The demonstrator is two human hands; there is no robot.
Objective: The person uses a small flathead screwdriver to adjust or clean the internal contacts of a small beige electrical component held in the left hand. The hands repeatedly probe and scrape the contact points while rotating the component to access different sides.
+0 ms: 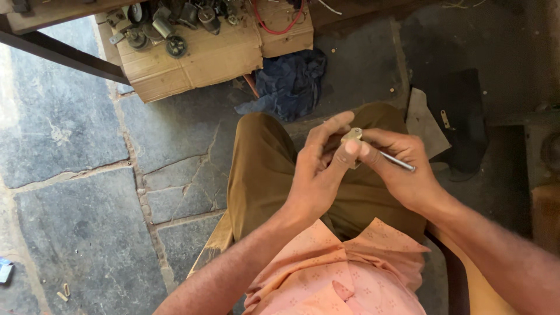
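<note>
Small brass part (352, 137) pinched at fingertips of left hand (318, 175), right of frame centre, over lap. Thin metal rod (395, 161) gripped in closed right hand (402, 169), tip at part (contact unclear). Step judged: rod being worked into part; steady alignment needed next. Rod's long axis runs upper-left to lower-right, tip upper-left. Cardboard box (204, 58) of parts upper left.

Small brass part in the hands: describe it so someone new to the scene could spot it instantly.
Find the lap in brown trousers at centre frame, where both hands meet. The left hand pinches a small brass part at its fingertips, while the right hand holds a thin metal rod against it. It is the only pale, brass-coloured piece there; the rod is slim and silvery.
</note>
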